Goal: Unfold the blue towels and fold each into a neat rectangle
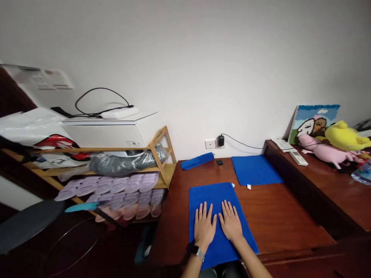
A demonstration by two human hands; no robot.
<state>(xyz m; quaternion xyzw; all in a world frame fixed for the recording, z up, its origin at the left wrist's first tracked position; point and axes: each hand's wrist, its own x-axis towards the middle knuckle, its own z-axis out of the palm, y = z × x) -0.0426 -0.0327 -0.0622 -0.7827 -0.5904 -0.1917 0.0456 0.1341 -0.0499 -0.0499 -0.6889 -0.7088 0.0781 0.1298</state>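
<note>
A blue cloth lies spread over the front of the wooden table, its near end reaching the table's edge. My left hand rests palm down on its left half, fingers stretched and a watch on the wrist. Beside it, my right hand is flat on the cloth too, fingers extended. Neither hand holds anything. Farther back on the right is a second blue cloth, lying flat. A narrow folded or rolled blue cloth sits near the wall at the back left.
Left of the table stands a wooden rack with slippers and a white box. To the right, a raised wooden surface holds a remote, a pink plush toy and a yellow one. A black plug is in the wall.
</note>
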